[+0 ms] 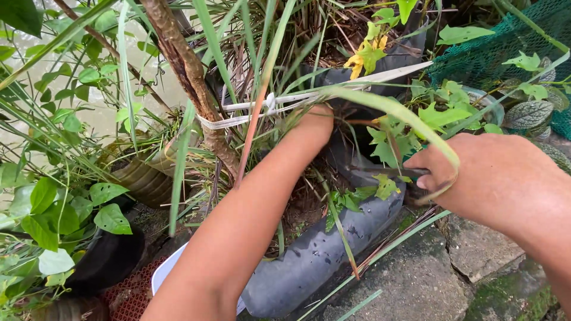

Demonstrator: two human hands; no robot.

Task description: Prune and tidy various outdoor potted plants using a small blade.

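Left hand [312,125] pushed deep among long green leaves, wrist and forearm in plain sight, fingers buried behind a broad grass blade [392,110] and foliage; impossible to tell whether spread or curled, or what they touch. Right hand [476,175] lower and to the right, closed into a loose fist, thumb and forefinger pinched on a thin dark stem or handle [386,172] running leftward toward the plant; too slim and shadowed to tell whether tool or twig. Curved tip of the grass blade looped across the knuckles of that fist, touching the skin. Between both hands, a dark grey grow bag [321,255], tilted and slumped on its side, soil and dry stalks showing at its mouth, small green creeper leaves [351,199] spilling over its rim. Just above the left wrist, a pale strip of tie [262,107] knotted round a rough brown trunk [190,71]. Below the right forearm, mossy stone slabs [416,279]. At lower left, a white container edge [169,267] on a red mesh mat [131,294], near a black pot [107,261]. At upper right, green netting [505,53] behind spotted leaves.
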